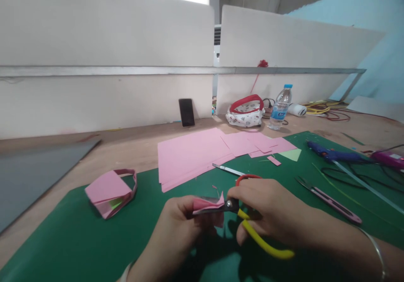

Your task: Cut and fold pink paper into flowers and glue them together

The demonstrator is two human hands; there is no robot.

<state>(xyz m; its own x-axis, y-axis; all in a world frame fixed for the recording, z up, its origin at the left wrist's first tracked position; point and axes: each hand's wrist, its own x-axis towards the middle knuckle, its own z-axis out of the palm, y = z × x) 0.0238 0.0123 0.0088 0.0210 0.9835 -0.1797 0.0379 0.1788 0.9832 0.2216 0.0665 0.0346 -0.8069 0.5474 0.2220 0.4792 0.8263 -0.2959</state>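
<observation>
My left hand is closed, pinching a small folded piece of pink paper above the green mat. My right hand is wrapped around a pair of scissors with a yellow handle. The scissor blades reach left across the pink piece, partly hidden by its folds and my left fingers. Just behind my right hand, a red loop shows; whether it belongs to the scissors I cannot tell. A slim silver tool lies on the mat beyond my hands.
On the green mat sit a folded pink paper basket, pink sheets, pink-handled tweezers and a blue glue gun. Behind stand a phone, a pouch and a water bottle. White partitions rise behind.
</observation>
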